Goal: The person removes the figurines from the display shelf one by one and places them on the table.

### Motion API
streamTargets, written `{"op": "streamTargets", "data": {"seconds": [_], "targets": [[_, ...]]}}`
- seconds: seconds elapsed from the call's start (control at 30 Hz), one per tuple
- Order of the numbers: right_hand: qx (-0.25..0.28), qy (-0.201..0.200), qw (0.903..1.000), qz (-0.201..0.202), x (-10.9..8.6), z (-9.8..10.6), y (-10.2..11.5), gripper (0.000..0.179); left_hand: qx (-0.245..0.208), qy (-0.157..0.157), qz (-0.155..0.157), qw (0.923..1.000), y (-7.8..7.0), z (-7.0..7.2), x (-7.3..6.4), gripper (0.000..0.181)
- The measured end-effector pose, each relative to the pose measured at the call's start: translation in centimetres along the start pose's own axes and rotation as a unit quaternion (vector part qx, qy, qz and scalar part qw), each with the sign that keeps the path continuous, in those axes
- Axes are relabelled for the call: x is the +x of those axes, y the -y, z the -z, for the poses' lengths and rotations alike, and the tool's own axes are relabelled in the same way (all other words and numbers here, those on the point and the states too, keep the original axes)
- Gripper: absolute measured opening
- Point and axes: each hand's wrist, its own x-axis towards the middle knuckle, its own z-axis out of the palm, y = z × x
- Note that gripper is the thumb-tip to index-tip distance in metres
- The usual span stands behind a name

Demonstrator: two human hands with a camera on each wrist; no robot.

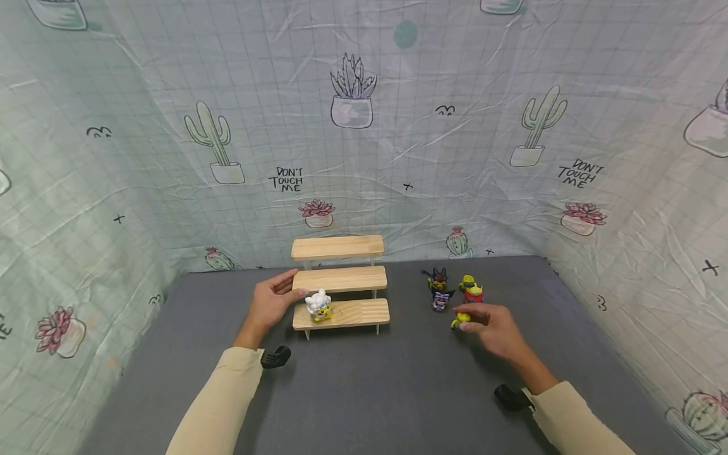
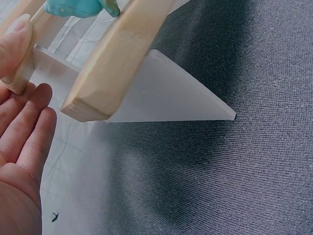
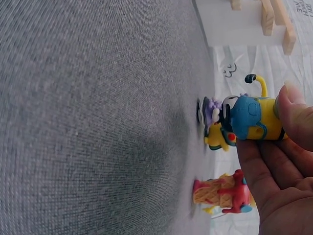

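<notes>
My left hand point(image 1: 270, 306) holds the left end of the middle step of a three-step wooden display stand point(image 1: 341, 278), thumb on top and fingers below. On the lowest step sits a small figurine point(image 1: 318, 304) with a white fluffy top and yellow below; its turquoise underside point(image 2: 73, 7) peeks in at the top of the left wrist view. Over at the right, my right hand point(image 1: 495, 325) pinches a yellow Minion figurine point(image 3: 254, 117) in blue overalls between thumb and fingers. The Minion is tipped sideways in the right wrist view, one arm sticking out.
Beyond the right hand several figurines stand close together: a black-eared one point(image 1: 438, 278), a purple-and-black one point(image 1: 440, 300), a green-and-red one point(image 1: 474, 294) and a yellow one point(image 1: 467, 281). Grey cloth point(image 1: 364, 392) covers the table; a cactus-print curtain point(image 1: 398, 145) surrounds it.
</notes>
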Motion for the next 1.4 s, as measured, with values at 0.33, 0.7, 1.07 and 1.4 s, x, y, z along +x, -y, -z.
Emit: {"op": "streamTargets", "data": {"seconds": [0.33,0.7,1.07,1.4], "targets": [[-0.010,-0.005,0.9998,-0.014,0.0,0.3,-0.4,0.028,0.005,0.000,-0.001,1.0000,-0.2,0.1,0.0,0.064],[-0.018,-0.008,0.9997,-0.016,0.0,0.8,-1.2,0.028,0.002,0.006,0.006,1.0000,-0.4,0.1,-0.1,0.065],[-0.021,-0.012,0.9995,-0.022,-0.1,1.1,-1.9,0.028,-0.002,0.001,0.001,1.0000,-0.2,0.1,-0.1,0.065],[-0.024,-0.019,0.9990,-0.032,-0.1,1.4,-2.4,0.027,-0.007,0.000,0.001,1.0000,-0.5,0.1,-0.1,0.065]]}}
